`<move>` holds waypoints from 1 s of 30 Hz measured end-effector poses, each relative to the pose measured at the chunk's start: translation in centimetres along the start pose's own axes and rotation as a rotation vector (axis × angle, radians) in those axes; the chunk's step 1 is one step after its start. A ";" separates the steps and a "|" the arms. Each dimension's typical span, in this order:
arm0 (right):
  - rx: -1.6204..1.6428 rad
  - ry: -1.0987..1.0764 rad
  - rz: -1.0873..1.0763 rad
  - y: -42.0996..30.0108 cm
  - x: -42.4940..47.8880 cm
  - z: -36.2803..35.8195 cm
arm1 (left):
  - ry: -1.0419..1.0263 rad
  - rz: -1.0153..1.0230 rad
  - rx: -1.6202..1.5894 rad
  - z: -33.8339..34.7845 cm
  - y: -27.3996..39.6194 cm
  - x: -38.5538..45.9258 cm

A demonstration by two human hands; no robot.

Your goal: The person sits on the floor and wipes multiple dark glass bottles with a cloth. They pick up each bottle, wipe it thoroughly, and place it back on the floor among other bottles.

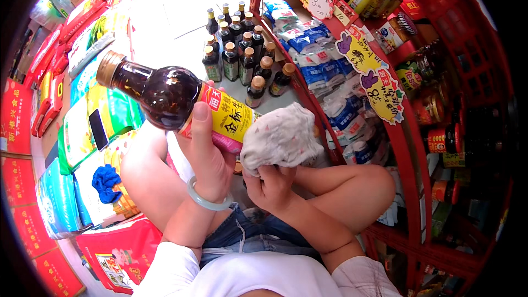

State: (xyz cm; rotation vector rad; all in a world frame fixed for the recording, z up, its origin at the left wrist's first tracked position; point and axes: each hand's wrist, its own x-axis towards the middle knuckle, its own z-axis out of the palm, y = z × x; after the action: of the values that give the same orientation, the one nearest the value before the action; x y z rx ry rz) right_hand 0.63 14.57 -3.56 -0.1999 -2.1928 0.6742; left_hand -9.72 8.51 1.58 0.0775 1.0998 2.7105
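Observation:
A glass bottle of dark sauce (167,95), probably soy sauce, lies tilted across my lap. Its copper-coloured cap points to the upper left, and a yellow and red label with writing wraps its body. My left hand (212,152) grips it around the label, the thumb on the near side. In my right hand (272,185) is a bunched whitish cloth (284,136) with small pink marks. The cloth covers the bottle's base end, so that end is hidden. Beyond them, several similar dark bottles (237,45) stand upright on the pale floor.
To the right rises a red metal shelf (400,148) with price tags, holding blue and white packets (313,53) and jars. Stacked bags (97,119) at my left carry a phone (98,129) and a blue cloth (106,183). Red cartons (22,181) line the far left.

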 end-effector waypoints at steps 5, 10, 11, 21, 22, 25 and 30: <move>0.404 -0.173 0.553 -0.2 4.0 -1.3 | -0.211 0.051 0.083 -1.9 0.5 -0.3; 1.587 -0.655 1.208 3.4 5.7 -2.4 | -0.507 -0.079 0.116 -1.5 2.2 -0.9; 1.689 -0.630 1.329 3.0 5.3 -2.8 | -0.523 -0.058 0.109 -1.3 2.4 -0.7; 1.446 -0.084 0.847 1.2 2.7 -1.7 | -0.519 0.195 0.522 -2.1 1.4 -0.5; 1.342 -0.054 0.877 1.2 2.4 -1.7 | -0.467 0.043 0.237 -0.9 0.9 -1.2; 0.652 -0.050 0.565 0.7 0.1 -0.7 | -0.364 -0.106 0.317 -1.7 -0.3 -0.6; 0.192 -0.148 0.005 -0.5 2.1 -2.3 | -0.395 -0.099 0.330 -2.2 -0.9 -0.5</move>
State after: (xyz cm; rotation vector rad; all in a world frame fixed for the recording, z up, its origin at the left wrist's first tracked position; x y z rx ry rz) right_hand 1.01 15.80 -0.65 -0.0581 -2.2511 0.9224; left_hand -9.33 7.50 -0.59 0.5656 1.3611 2.2656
